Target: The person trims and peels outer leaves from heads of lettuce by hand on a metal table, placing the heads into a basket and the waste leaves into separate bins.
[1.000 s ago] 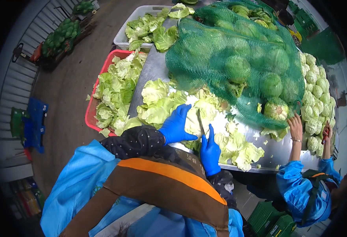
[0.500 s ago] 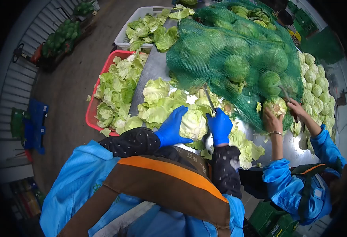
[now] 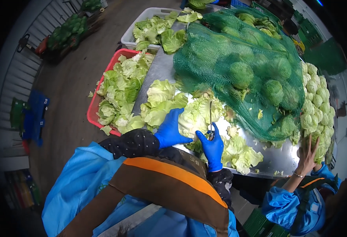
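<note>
A pale green cabbage rests on the metal table among loose leaves. My left hand, in a blue glove, cups its left side, thumb at the near edge. My right hand, also gloved in blue, grips a small knife, its thin blade pointing away from me. The right thumb reaches to the cabbage's near right side. Most of the knife handle is hidden in the right hand. Loose cabbage leaves lie beyond the left hand, and more trimmed leaves lie to the right.
A green net sack of cabbages covers the table's far side. On the left are a red crate and a white crate, both holding leaves. At right, a co-worker's hand touches the stacked trimmed cabbages.
My right hand has drawn nearer to me, and the knife has swung to point straight away. My left hand stays at the cabbage. The co-worker's hands moved from beside the net to the stack.
</note>
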A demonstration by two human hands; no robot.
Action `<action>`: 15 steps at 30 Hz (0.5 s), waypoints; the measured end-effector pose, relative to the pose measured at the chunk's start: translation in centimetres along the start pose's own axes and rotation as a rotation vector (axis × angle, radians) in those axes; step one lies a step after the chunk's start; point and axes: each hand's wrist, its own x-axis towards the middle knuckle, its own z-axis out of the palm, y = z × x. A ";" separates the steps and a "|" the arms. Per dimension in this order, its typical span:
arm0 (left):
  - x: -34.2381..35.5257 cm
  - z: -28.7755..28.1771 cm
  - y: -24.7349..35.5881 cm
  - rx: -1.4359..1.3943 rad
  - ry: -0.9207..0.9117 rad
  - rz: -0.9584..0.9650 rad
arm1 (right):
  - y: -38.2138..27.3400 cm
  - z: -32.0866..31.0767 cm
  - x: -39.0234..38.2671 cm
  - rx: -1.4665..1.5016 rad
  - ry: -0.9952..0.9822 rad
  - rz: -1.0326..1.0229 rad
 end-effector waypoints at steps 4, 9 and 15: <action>0.0 -0.2 -0.6 -0.080 0.000 -0.002 | 1.6 -0.4 -1.0 -0.078 -0.116 0.121; 1.4 -2.5 -2.3 -0.240 -0.119 -0.039 | 7.5 2.5 0.6 0.056 -0.069 0.191; 1.6 -6.1 -1.9 -0.127 -0.026 0.045 | -1.1 2.3 0.5 0.011 -0.093 0.079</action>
